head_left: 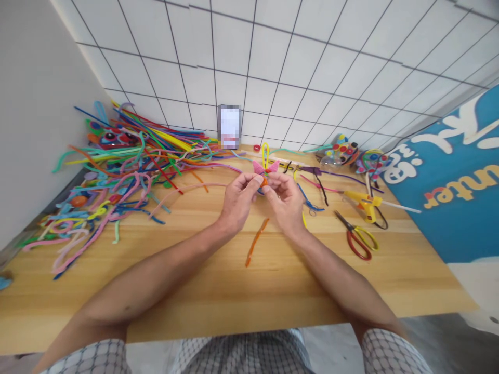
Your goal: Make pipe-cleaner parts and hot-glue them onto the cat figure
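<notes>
Between my two hands is a small pipe-cleaner figure [265, 165] with pink ear-like points, a yellow loop on top and an orange part below. My left hand [240, 196] pinches its lower left side. From the right, my right hand [284, 197] has its fingers closed on the same figure. Fingertips hide much of the lower part. On the table just below the hands lies a short orange pipe cleaner [256, 243], touched by neither hand.
Heaped pipe cleaners [128, 171] cover the table's left side. A phone [230, 127] leans on the tiled wall. Rightward lie scissors [356, 236], a yellow glue gun [362, 204], a blue pipe cleaner [310, 200] and decorated clear balls [338, 155]. A blue sign [460, 197] borders the right.
</notes>
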Motion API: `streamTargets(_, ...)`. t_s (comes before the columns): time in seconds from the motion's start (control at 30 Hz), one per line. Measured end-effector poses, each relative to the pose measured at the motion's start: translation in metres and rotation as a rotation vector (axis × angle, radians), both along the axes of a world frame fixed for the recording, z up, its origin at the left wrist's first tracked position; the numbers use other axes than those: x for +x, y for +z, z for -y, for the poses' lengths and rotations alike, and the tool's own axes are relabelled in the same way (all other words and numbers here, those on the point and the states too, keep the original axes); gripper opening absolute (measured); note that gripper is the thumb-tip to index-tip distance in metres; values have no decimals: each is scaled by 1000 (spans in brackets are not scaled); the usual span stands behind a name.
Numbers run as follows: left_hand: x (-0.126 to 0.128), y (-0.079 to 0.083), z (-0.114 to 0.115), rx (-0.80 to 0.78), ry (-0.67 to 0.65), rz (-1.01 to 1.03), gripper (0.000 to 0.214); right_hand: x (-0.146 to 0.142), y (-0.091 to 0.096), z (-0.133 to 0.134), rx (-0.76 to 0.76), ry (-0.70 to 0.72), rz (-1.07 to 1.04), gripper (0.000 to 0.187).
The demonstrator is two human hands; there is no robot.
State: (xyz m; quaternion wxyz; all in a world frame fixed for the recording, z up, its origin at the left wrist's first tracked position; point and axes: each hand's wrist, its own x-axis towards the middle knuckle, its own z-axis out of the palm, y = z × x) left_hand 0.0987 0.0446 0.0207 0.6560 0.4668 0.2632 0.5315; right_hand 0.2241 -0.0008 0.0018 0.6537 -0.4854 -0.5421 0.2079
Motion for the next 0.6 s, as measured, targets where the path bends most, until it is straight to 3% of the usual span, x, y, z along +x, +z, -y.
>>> streamTargets(0.37, -6, 2, -13, 137, -125, -185, 26, 24, 26, 0, -109, 135, 128, 26)
streamTargets(0.6, -10, 10, -15, 202, -128, -254, 27, 26, 33, 2, -114, 85, 208, 17)
